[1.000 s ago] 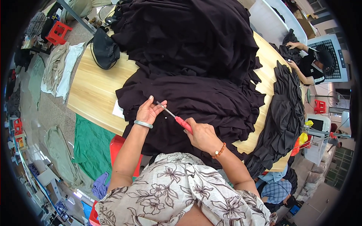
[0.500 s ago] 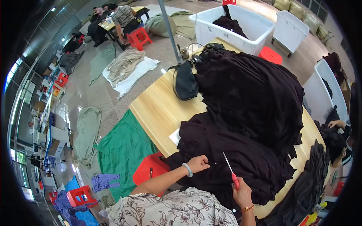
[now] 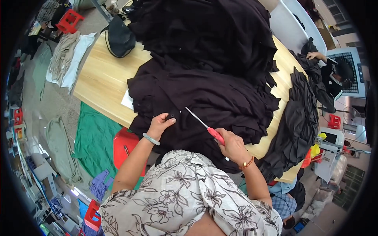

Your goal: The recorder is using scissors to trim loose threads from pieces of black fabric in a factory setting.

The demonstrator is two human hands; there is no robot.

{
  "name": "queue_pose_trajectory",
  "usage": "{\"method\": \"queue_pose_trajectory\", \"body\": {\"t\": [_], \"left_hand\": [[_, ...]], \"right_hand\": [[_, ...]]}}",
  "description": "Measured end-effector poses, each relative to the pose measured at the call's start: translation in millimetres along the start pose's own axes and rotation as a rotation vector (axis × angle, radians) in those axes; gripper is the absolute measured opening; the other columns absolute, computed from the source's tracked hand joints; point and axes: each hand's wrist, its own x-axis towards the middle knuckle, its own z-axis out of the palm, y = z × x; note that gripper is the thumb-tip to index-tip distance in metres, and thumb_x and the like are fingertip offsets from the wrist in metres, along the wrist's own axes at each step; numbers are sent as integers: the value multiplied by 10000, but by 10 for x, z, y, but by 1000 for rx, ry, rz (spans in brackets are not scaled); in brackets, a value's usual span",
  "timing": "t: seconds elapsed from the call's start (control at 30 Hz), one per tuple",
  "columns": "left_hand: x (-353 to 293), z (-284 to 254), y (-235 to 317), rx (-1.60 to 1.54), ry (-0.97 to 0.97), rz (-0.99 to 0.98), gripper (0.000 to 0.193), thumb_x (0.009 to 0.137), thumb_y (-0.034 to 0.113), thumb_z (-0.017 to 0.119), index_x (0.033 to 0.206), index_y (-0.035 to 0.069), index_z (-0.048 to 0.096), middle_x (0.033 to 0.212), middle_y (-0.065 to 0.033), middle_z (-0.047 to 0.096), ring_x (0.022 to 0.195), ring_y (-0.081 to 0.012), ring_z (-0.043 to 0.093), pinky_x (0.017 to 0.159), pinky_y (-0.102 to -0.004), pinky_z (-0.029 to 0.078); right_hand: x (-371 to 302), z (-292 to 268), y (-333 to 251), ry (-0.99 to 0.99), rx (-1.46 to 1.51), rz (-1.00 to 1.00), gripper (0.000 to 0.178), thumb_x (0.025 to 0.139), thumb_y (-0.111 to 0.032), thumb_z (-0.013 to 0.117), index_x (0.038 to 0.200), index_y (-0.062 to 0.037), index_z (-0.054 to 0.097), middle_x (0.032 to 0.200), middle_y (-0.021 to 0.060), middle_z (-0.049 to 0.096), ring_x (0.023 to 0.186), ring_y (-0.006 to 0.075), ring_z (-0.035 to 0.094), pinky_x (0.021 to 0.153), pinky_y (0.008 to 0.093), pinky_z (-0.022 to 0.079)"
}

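A dark, nearly black garment (image 3: 204, 92) lies spread on the wooden table in front of me. My left hand (image 3: 159, 125) pinches its near-left part between thumb and fingers, beside a small dark round spot that looks like a button. Closed round the red handle of a screwdriver-like tool (image 3: 214, 133) is my right hand (image 3: 234, 147). The tool's long thin metal shaft points up and left over the cloth, its tip apart from my left fingers. A tiny white speck shows on the fabric between them.
A big heap of dark cloth (image 3: 204, 35) covers the table's far side. Left of it sits a black cap-like item (image 3: 120, 37) on the wooden table (image 3: 100, 84). A red stool (image 3: 121, 147) stands at the near left; more black cloth (image 3: 293, 126) lies right, near another person.
My view has tilted down and turned right. The left hand has come to the garment's edge and pinches it. The tool in my right hand now slants further left.
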Motion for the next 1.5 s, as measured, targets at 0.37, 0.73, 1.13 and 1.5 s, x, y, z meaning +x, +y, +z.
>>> {"method": "queue_pose_trajectory", "body": {"t": [0.37, 0.73, 1.13, 1.5], "left_hand": [[-29, 147, -29, 300, 140, 238, 86, 854, 53, 708, 908, -12, 690, 829, 16, 657, 765, -59, 595, 695, -217, 483], [7, 129, 165, 814, 58, 657, 112, 746, -22, 712, 843, -29, 656, 782, -93, 629, 709, -201, 603, 671, -280, 469], [-284, 460, 188, 503, -134, 255, 158, 905, 42, 631, 1027, -50, 672, 863, -11, 671, 799, -48, 573, 714, -221, 477], [-484, 168, 248, 592, 39, 380, 147, 783, 12, 749, 872, -52, 651, 786, -62, 604, 755, -132, 563, 714, -242, 447]], "right_hand": [[-123, 31, 38, -124, -24, -40, 290, 879, -183, 641, 1140, -79, 569, 894, 164, 667, 846, 352, 651, 740, 431, 502], [-7, -160, -174, -216, -10, -41, 261, 897, -215, 630, 1108, -76, 568, 809, 180, 673, 769, 366, 663, 681, 432, 512], [706, 484, -216, -163, 341, -140, 393, 864, -151, 655, 1233, -82, 536, 1002, 198, 668, 925, 382, 654, 803, 434, 512], [624, 291, -254, -58, 242, -139, 334, 883, -178, 641, 1191, -80, 553, 913, 166, 667, 859, 345, 656, 762, 436, 507]]}}
